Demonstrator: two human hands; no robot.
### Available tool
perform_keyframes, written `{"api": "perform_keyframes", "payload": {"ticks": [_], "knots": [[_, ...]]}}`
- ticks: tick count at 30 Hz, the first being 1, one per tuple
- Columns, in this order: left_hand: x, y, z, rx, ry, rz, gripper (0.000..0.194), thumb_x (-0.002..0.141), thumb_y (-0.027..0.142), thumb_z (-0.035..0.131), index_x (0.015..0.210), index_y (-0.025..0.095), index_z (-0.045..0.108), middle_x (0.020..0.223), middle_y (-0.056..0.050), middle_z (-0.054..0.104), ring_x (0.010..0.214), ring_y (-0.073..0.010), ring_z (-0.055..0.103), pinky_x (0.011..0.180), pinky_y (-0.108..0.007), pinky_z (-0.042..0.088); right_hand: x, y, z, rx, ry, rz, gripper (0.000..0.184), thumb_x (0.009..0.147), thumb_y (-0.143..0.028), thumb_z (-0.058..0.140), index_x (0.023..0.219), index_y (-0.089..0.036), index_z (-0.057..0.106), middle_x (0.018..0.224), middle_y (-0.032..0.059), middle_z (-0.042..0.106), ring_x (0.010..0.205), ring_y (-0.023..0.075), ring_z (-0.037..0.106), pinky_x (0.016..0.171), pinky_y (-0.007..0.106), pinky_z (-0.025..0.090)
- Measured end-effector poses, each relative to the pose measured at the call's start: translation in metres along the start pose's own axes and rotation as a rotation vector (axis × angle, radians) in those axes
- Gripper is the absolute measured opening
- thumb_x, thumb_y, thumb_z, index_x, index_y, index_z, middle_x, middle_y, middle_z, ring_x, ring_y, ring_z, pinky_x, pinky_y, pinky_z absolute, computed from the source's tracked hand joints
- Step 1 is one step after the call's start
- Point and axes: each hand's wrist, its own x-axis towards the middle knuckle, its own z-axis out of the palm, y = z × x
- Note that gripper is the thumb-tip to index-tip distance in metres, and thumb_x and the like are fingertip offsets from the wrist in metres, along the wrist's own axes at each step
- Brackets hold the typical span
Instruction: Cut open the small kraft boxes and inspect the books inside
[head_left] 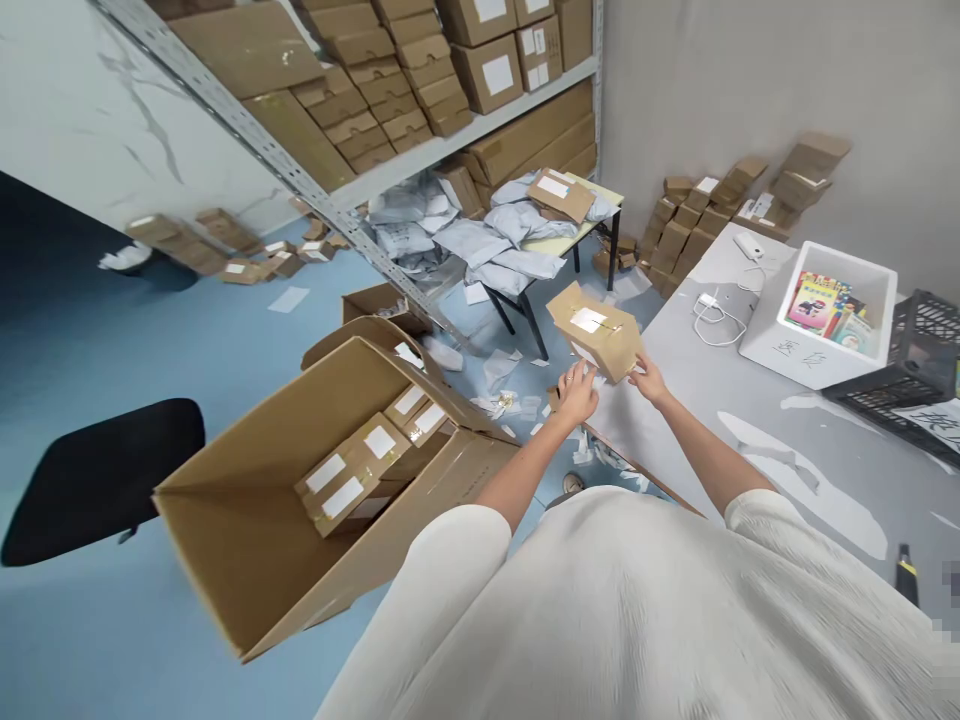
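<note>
brown box (white label on top) is pinched by the left hand and right hand.

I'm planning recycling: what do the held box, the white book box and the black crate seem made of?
Held box: matte brown cardboard, with folded flaps.
White book box: probably foam, dull finish, judging by its thick walls.
Black crate: likely plastic, given its lattice sides; finish unclear.
</note>
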Motion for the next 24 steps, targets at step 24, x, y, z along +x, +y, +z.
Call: {"api": "perform_keyframes", "payload": {"ticks": [24], "knots": [[-0.118,-0.077,-0.046,0.115,0.049,-0.427,0.059,0.103,0.024,0.056,0.163,0.023,0.054,0.183,-0.015,0.035,0.168,-0.0337,0.034,0.135,-0.057,0.030,-0.024,0.006,0.165,-0.163,-0.618,-0.047,0.024,0.085,-0.034,0.072,0.105,-0.022,0.077,0.098,0.0057,0.083,0.087,0.0207,0.075,0.084,0.035,0.063]]}}
